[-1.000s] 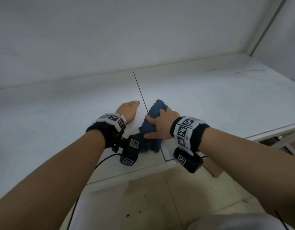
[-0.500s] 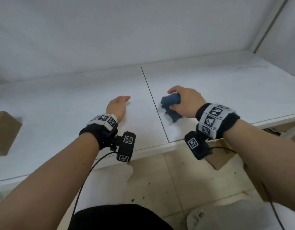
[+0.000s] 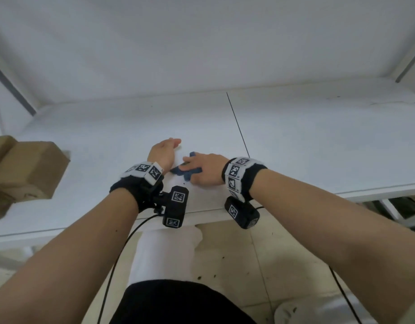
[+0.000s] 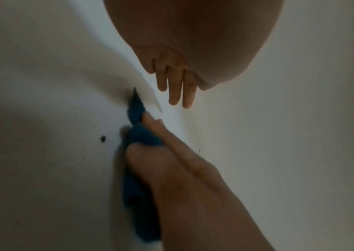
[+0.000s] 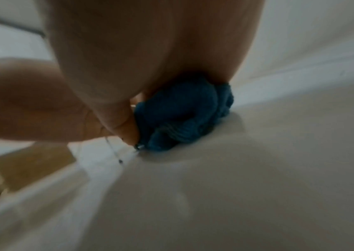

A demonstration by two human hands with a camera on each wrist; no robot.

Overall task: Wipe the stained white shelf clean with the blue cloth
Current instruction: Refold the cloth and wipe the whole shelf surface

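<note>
We seem to be in a bare storage or utility room, not a lived-in home. A plain white wall (image 3: 201, 43) rises behind a wide white shelf (image 3: 318, 141) made of two panels meeting at a thin dark seam (image 3: 238, 125). Grey metal posts (image 3: 12, 90) frame the sides (like warehouse racking). A brown cardboard box (image 3: 26, 169) sits at the left. Below us lies a pale tiled floor (image 3: 248, 265) dotted with dark specks.

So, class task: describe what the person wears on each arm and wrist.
Both forearms are bare, without sleeves. Each wrist carries a black band with white square-coded tags and a black camera block bearing the same tags. A black cable trails from the left one.
</note>
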